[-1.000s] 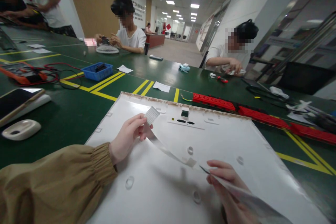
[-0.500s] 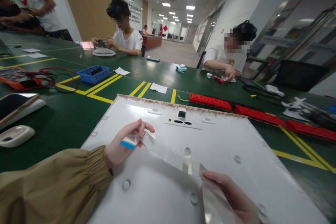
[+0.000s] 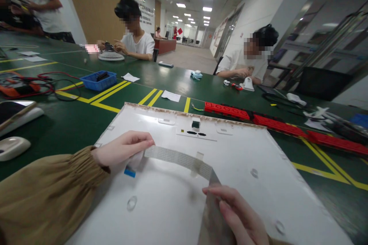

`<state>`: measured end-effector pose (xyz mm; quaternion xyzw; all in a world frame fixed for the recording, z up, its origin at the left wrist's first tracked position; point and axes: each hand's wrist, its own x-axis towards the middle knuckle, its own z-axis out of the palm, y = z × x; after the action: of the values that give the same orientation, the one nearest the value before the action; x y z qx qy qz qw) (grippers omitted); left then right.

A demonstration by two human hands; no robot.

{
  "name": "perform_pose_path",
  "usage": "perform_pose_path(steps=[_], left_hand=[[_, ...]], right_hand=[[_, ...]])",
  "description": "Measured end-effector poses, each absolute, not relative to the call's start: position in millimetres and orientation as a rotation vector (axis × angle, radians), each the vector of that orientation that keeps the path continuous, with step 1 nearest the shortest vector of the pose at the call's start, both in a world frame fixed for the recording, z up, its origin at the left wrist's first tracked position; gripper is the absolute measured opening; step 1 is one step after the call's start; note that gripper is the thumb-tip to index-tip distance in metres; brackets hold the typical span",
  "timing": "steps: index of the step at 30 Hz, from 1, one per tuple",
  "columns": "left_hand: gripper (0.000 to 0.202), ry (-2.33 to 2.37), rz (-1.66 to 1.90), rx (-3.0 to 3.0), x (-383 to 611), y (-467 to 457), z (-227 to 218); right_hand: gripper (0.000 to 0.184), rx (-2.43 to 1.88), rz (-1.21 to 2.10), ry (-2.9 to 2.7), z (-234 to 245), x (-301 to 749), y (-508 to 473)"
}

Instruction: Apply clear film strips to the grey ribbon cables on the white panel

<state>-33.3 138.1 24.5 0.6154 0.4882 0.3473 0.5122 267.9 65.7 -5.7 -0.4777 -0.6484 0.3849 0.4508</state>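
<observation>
A flat ribbon cable (image 3: 175, 157) spans between my two hands above a large white panel (image 3: 166, 199). My left hand (image 3: 126, 146) pinches it near its left part, and an end with a blue tab hangs below the fingers. Toward the front right, my right hand (image 3: 238, 210) grips the folded, wider grey stretch of the cable between thumb and fingers. A piece of clear tape sticks to the middle of the cable. The panel has round bosses, a small square opening and dark slots near its far edge.
Red strips (image 3: 227, 110) lie beyond the panel to the right. A blue bin (image 3: 99, 81), an orange multimeter with leads (image 3: 17, 87) and a white rounded device (image 3: 14, 148) are on the left. Co-workers sit across the green table (image 3: 161, 75).
My left hand has turned over and moved left, now pinching the cable from above. My right hand has shifted left and slightly up; the cable now arches between them.
</observation>
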Motion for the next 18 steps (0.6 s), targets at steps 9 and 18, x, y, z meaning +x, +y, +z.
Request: perform_pose_path(steps=[9,18], left_hand=[[0.013,1.348,0.811,1.746,-62,135,15],[0.016,1.29,0.995,2.098,-62,121,38]], right_hand=[[0.041,-0.917,0.664,-2.074,-29,265,77],[0.049,-0.922,0.409,-2.29,-30,268,77]])
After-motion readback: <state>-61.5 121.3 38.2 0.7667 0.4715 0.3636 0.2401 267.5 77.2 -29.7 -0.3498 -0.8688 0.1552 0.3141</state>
